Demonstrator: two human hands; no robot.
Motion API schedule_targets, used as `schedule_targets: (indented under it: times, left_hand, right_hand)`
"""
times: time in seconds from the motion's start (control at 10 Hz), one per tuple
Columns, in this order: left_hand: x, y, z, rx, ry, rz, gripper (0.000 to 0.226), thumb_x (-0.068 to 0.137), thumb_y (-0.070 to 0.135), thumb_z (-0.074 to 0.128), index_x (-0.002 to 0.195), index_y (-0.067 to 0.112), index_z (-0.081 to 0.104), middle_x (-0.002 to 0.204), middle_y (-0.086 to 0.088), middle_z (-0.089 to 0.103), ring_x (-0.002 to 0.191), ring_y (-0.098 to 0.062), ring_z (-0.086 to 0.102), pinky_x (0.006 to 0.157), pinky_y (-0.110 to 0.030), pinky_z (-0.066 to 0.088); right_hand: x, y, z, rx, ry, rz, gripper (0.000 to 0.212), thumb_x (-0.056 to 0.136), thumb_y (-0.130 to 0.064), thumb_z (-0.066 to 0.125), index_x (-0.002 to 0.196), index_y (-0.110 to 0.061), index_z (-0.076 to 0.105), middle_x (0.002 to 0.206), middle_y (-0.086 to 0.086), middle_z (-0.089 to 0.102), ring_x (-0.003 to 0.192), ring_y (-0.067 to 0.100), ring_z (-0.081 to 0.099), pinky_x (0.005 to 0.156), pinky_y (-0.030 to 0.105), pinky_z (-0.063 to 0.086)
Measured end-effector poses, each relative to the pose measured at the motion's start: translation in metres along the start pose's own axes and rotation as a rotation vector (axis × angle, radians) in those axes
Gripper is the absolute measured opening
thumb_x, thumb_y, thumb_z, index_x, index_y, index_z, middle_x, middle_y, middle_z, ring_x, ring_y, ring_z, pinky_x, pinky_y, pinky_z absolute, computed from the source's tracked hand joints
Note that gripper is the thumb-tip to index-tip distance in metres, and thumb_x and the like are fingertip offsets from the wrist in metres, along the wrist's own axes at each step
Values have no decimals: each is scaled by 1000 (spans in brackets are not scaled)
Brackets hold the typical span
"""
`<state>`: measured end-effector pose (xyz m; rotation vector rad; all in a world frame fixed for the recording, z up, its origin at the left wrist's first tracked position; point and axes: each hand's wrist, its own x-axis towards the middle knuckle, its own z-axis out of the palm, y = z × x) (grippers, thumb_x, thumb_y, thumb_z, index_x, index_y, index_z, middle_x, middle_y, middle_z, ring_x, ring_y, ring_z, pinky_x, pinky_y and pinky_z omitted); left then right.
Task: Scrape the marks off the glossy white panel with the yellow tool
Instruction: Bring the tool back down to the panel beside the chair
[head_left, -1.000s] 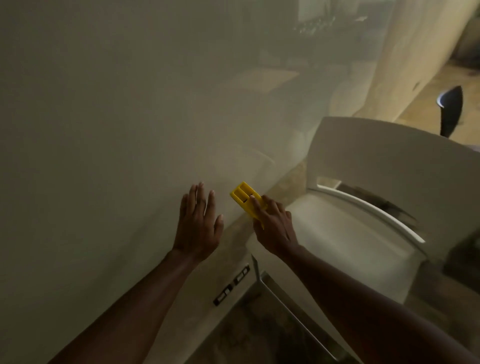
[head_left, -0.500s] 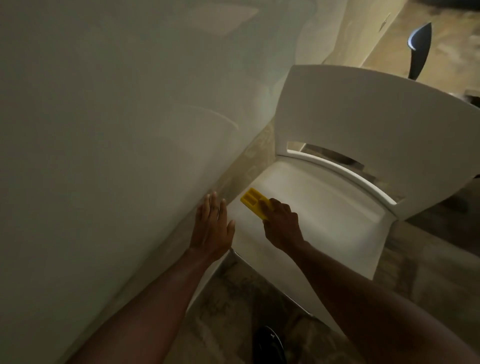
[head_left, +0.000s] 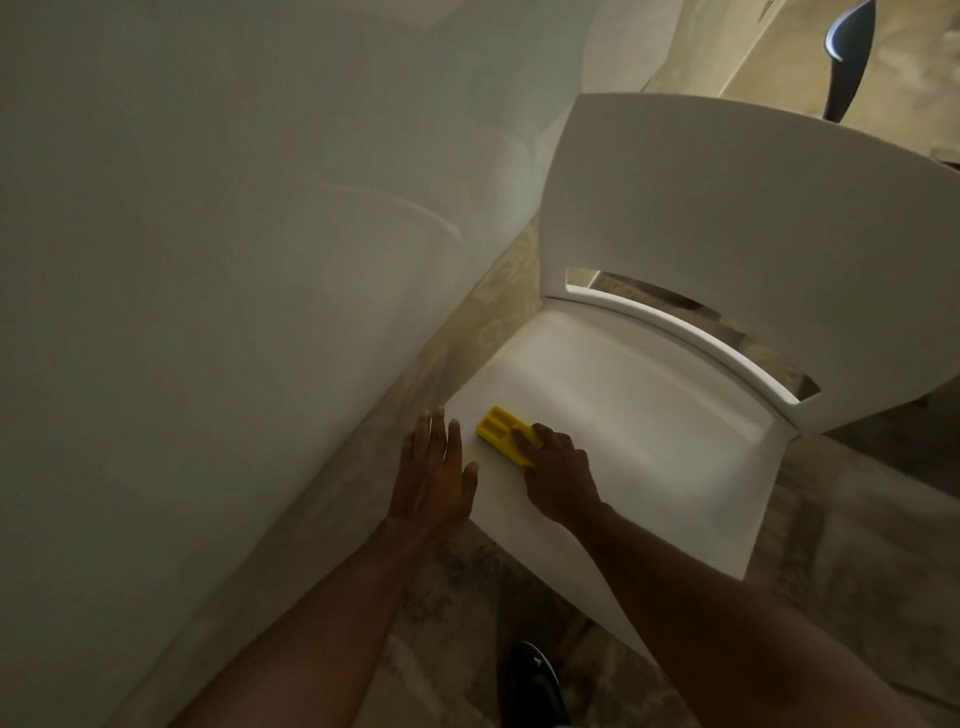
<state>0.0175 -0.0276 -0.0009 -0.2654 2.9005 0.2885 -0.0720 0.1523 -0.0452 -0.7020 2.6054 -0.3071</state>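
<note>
Head: white chair (head_left: 675, 415) beside panel (head_left: 208, 260)

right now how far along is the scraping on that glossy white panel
Done: cannot tell; no marks show on the glossy white panel in this dim view. In hand: the right hand grips the yellow plastic scraper, which appears over the white chair seat rather than on the panel, while the left hand lies spread flat by the panel's lower edge. Left: whether any scraping remains cannot be judged here.
</note>
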Motion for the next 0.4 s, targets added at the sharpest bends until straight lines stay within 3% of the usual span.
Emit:
schedule_targets:
  times: [0.2, 0.4]
  left_hand:
    - [-7, 0, -4, 15, 9, -15, 72, 111, 44, 29, 165, 4, 2, 172, -23, -8, 161, -38, -8, 131, -47, -4]
    - [-35, -8, -31, -18, 148, -75, 70, 105, 39, 35, 161, -3, 25, 170, -29, 13, 159, -45, 12, 129, -54, 14]
  right_hand:
    - [-5, 1, -1, -22, -15, -30, 60, 106, -38, 39, 160, -32, 13, 166, 7, 13, 148, 33, 22, 120, 47, 26]
    - [-21, -33, -18, 92, 93, -104, 61, 105, -34, 44, 160, -25, 18, 167, 5, 14, 151, 30, 17, 123, 45, 19]
